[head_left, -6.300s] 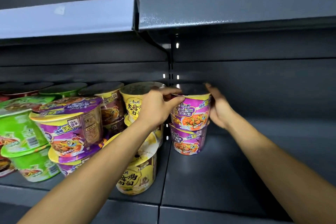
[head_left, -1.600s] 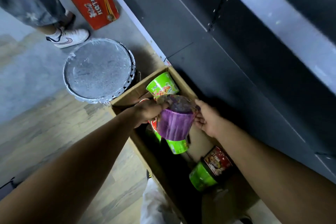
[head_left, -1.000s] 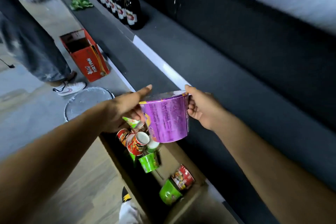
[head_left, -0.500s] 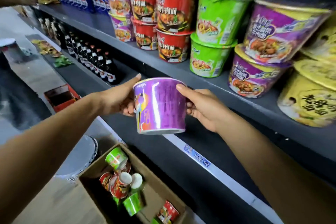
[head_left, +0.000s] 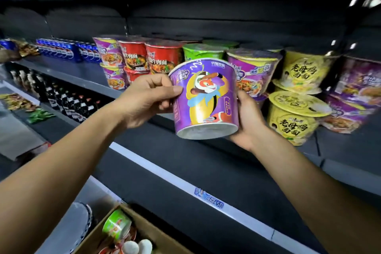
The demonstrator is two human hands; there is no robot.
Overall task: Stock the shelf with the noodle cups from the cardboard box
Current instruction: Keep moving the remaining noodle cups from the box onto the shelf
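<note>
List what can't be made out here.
- Head view: purple cup lid, turned away from the camera.
- Right hand fingers, behind the cup.
- Cardboard box contents, cut off by the bottom edge.
- Rightmost purple cups, motion-blurred.
- Price tag print, too small.

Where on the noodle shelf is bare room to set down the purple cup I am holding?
The grey noodle shelf is bare between the blue cans and the leftmost purple cup stack, and at the front under the held purple paper cup. The stacks from red to yellow cups are crowded.
</note>
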